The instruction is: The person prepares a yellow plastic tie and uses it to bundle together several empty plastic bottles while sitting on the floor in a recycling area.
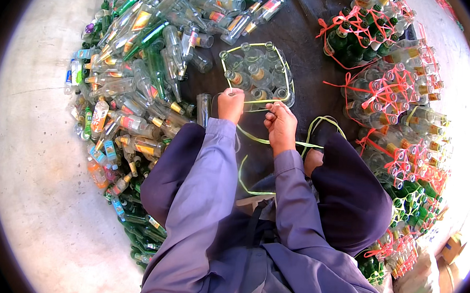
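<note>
Several clear glass bottles [260, 72] stand upright in a tight cluster before me. A yellow-green plastic strap [287, 78] runs around the outside of their necks. My left hand [231, 104] is closed on the strap at the cluster's near left corner. At the near right, my right hand [281, 119] has its fingers pinched together on the strap, close to the bottle mouths. A loose length of the same strap trails from beneath my hands across the dark floor and loops by my right foot.
A large heap of loose glass bottles [142, 70] lies to my left, with some plastic bottles [99, 114] at its outer edge. On the right, bundles of clear bottles [386, 89] and green bottles [350, 46] stand tied with red strap. One lone glass bottle [203, 108] stands beside my left hand.
</note>
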